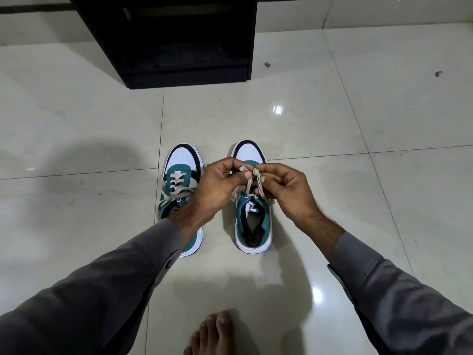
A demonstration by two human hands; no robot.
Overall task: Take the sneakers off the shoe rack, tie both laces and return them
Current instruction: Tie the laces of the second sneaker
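Both hands, left hand [217, 185] and right hand [284, 190], pinch the right sneaker's [253, 216] lace [252, 179]; soft, limp, likely slippery, best gripped near the knot.

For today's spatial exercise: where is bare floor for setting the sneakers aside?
Free: tiles between the shoe rack and sneaker toes, and wide floor either side. Crowded: around the right sneaker, where both hands work its lace.
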